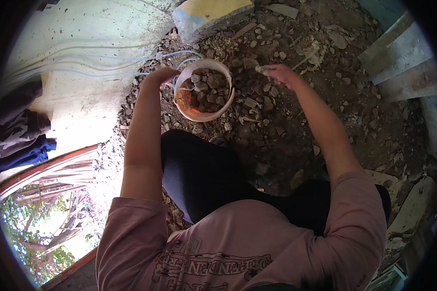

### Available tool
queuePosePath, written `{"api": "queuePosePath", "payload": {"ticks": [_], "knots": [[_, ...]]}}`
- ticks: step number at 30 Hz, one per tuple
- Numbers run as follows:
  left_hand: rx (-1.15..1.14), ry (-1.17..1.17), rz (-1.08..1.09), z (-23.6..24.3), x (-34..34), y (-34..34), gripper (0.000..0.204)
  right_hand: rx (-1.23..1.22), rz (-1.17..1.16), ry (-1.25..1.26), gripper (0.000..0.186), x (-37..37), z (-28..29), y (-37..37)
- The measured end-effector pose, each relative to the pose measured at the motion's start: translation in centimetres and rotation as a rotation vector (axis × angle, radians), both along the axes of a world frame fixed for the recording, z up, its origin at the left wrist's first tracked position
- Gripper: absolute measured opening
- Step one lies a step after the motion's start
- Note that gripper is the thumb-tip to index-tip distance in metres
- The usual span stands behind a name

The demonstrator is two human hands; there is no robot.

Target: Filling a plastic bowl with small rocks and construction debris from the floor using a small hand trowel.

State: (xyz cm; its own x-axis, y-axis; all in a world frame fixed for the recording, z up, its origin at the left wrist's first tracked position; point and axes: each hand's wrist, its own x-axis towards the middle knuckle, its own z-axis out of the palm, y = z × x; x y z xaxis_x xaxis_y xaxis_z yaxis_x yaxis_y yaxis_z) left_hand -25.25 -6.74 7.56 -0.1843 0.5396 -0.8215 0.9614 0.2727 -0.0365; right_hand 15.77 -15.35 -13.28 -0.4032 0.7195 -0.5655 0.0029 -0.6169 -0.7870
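A round, pale bucket (182,104) with an orange-stained inside stands on the rubble in front of me. Chunks of broken stone and earth (211,87) lie in it. My left hand (164,76) is at the bucket's left side, its fingers closed at the rim; the fingertips are partly hidden. To the right of the bucket, my right hand (283,75) is closed round the end of a small, dirt-covered tool that looks like a trowel (260,69). Its far end points left over the rubble and blends with the dirt.
Loose stones and soil (277,121) cover the floor. A yellow and blue broken slab (211,17) lies at the back by the white wall (92,34). Pale cables (111,74) run from the left towards the bucket. Boards (398,53) lean at the right; dark clothes (22,128) hang at the left.
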Motion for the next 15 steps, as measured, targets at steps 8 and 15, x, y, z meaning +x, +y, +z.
{"api": "queuePosePath", "payload": {"ticks": [8, 15], "knots": [[-0.008, 0.044, -0.049, -3.0, -3.7, 1.4, 0.051, 0.294, 0.033, -0.29, 0.057, -1.1, 8.3, 3.3], [0.085, -0.014, 0.01, -6.6, -8.1, 4.0, 0.052, 0.879, 0.216, -0.497, 0.057, -5.6, 11.6, 2.8]]}}
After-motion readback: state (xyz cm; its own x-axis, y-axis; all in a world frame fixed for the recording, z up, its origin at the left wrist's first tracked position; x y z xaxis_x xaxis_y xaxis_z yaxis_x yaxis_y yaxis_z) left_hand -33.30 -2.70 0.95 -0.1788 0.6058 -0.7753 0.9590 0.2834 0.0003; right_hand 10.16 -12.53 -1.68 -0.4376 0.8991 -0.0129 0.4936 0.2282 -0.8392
